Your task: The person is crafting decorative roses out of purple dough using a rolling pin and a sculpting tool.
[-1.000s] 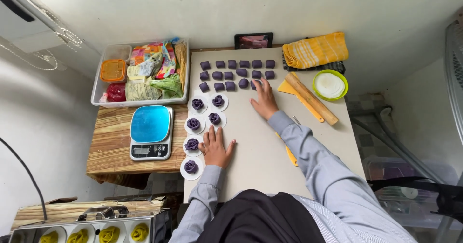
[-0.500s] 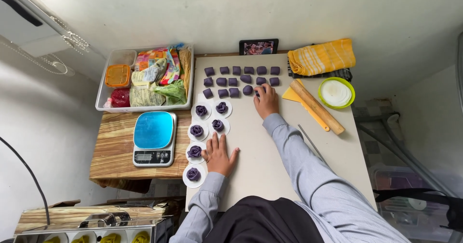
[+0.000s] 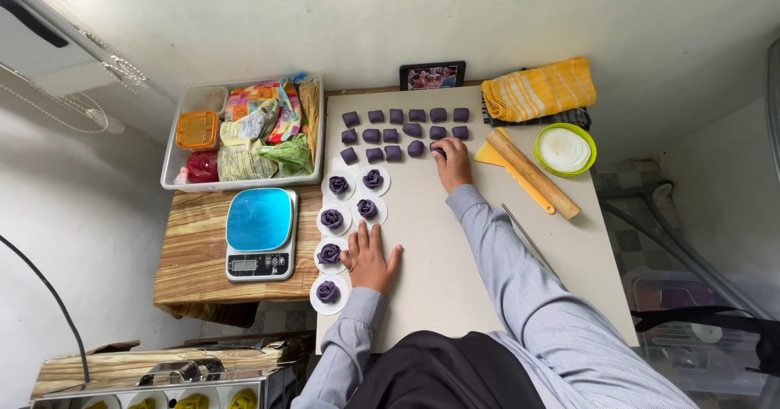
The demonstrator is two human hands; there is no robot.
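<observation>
On a beige work board (image 3: pixel 455 246) lie several purple dough pieces (image 3: pixel 392 135) in rows at the far side. My right hand (image 3: pixel 453 163) reaches to the end of the nearest row, fingers curled on one purple piece. My left hand (image 3: pixel 370 259) rests flat on the board with fingers spread, beside several purple dough roses (image 3: pixel 331 218) that sit on round white papers along the board's left edge.
A wooden rolling pin (image 3: pixel 533 173) and yellow scraper (image 3: pixel 490 154) lie right of my right hand, with a green-rimmed bowl of white paper rounds (image 3: pixel 565 149), a yellow cloth (image 3: pixel 538 89), a metal stick (image 3: pixel 528 238). Left: blue kitchen scale (image 3: pixel 260 232), plastic bin of packets (image 3: pixel 244 133).
My right hand has stayed at the nearest row's end and closed on a dough piece. The left hand has not moved. The camera view shifted slightly.
</observation>
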